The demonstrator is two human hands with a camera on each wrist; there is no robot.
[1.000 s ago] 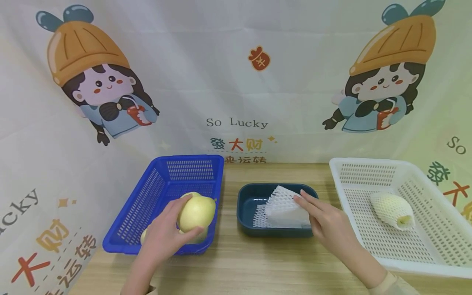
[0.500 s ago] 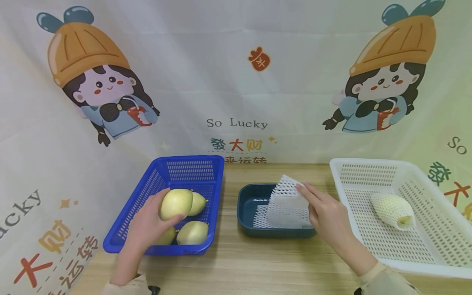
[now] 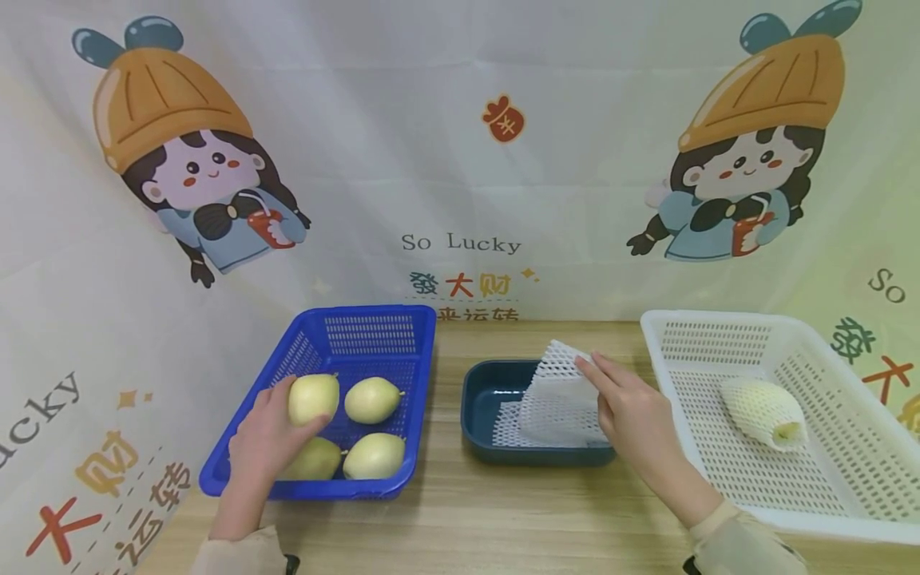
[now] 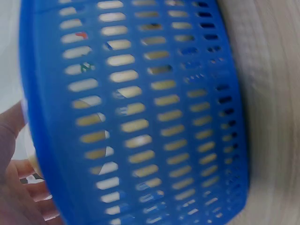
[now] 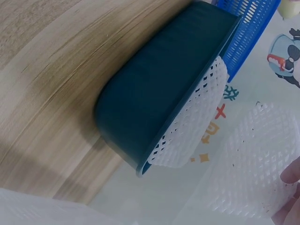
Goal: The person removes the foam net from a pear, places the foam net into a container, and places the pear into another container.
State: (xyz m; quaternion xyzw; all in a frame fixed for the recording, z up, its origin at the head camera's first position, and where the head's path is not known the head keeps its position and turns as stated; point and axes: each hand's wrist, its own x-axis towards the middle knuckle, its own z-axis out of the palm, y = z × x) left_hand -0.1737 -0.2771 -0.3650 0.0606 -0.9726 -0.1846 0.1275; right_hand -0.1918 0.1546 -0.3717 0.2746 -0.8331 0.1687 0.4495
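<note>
In the head view my left hand (image 3: 266, 435) grips a pale yellow pear (image 3: 314, 398) over the left part of the blue basket (image 3: 426, 383). Three more pears, one of them this pear (image 3: 373, 400), lie in the basket. My right hand (image 3: 636, 415) pinches the upper edge of a white foam net sleeve (image 3: 561, 399), which hangs flat over the dark teal dish (image 3: 496, 454). Another net piece (image 5: 197, 117) pokes over the dish rim in the right wrist view. From the left wrist, the basket wall hides most of the pear, and part of the left hand (image 4: 23, 192) shows.
On the right stands a white basket (image 3: 826, 523) with one pear in a foam net (image 3: 765, 413). The wooden table (image 3: 460, 519) shows in front of the dish. A printed cloth (image 3: 460, 160) hangs behind everything.
My left hand has moved left with the pear, away from the basket's right side, uncovering the other pears. My right hand has raised the foam net's edge slightly.
</note>
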